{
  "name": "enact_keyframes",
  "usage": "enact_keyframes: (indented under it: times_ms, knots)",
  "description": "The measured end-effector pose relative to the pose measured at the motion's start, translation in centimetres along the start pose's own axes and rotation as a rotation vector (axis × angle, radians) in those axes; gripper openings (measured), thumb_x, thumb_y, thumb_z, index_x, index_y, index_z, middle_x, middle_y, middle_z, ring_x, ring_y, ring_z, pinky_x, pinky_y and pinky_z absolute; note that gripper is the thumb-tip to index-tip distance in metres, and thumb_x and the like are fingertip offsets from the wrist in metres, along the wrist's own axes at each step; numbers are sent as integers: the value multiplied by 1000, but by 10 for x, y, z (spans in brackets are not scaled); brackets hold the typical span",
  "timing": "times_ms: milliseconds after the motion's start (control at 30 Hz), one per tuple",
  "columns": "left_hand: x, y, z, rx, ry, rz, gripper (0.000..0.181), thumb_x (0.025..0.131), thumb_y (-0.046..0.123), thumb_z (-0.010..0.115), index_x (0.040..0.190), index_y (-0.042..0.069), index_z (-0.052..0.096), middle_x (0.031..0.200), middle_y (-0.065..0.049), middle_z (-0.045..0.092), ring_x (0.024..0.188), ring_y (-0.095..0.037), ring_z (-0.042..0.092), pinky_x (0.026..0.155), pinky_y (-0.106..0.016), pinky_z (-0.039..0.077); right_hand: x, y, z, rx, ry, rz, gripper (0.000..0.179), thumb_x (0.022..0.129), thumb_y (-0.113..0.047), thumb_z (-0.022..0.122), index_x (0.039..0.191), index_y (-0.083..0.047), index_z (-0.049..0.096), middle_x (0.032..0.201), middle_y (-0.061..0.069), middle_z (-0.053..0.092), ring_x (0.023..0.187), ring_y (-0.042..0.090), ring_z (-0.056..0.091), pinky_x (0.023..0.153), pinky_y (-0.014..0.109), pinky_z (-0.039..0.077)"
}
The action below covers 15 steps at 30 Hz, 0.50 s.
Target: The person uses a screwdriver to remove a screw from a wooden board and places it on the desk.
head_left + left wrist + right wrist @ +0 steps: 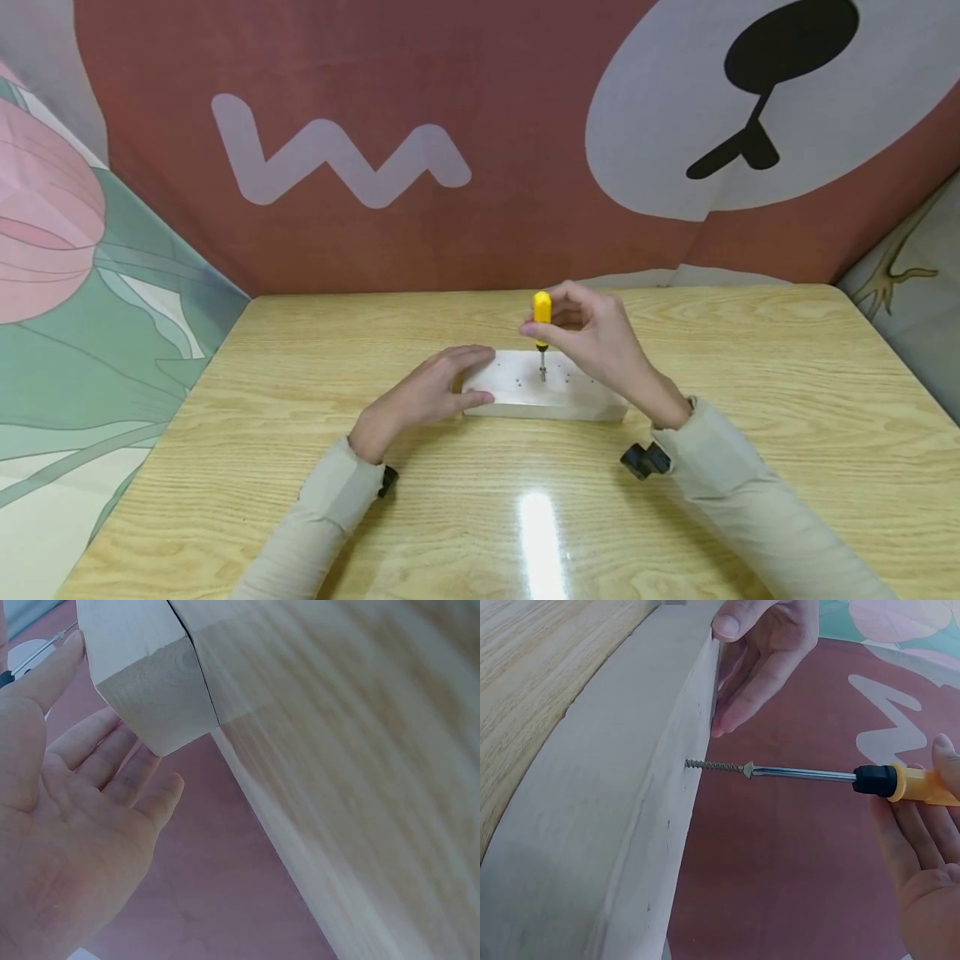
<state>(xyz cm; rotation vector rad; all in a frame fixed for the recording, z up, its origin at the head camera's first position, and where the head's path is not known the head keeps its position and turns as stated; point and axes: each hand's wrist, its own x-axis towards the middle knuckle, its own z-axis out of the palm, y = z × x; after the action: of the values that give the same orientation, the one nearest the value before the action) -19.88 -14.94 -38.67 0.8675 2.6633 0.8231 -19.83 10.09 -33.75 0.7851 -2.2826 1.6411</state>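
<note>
"Head view?"
"Left hand [427, 389] grips the end of a wooden block [536, 398] on the counter [315, 342]; right hand [603, 343] pinches a yellow screwdriver [542, 308]."
"Left wrist?"
"That hand spans the block's end; probably stiff, light."
"Right wrist?"
"Screwdriver meets screw [718, 766] in block; rigid handle [916, 784] seems surest hold."
</note>
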Motion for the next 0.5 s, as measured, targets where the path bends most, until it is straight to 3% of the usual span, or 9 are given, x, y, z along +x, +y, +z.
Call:
enact_keyframes:
  times_ms: [167, 333, 500]
  knots:
    - [0, 1, 0, -1, 5, 4, 65, 94, 35, 69, 149, 8, 45, 156, -8, 42, 147, -27, 37, 123, -44, 30, 0, -2, -1, -33, -45, 47, 20, 85, -10, 78, 103, -6, 70, 97, 9, 77, 83, 12, 75, 71, 24, 62]
    - [-1, 0, 1, 0, 8, 2, 65, 94, 35, 69, 148, 8, 45, 156, -8, 42, 146, -27, 37, 122, -45, 31, 0, -2, -1, -37, -87, 36, 26, 90, -9, 72, 115, -2, 69, 108, 14, 76, 94, 24, 75, 77, 22, 61]
    - [-1, 0, 1, 0, 7, 2, 66, 94, 35, 69, 149, 8, 45, 156, -8, 42, 146, -26, 37, 123, -44, 30, 0, -1, -1, -74, -73, 19, 24, 90, -9, 72, 113, -1, 68, 106, 13, 76, 91, 26, 76, 76, 21, 61]
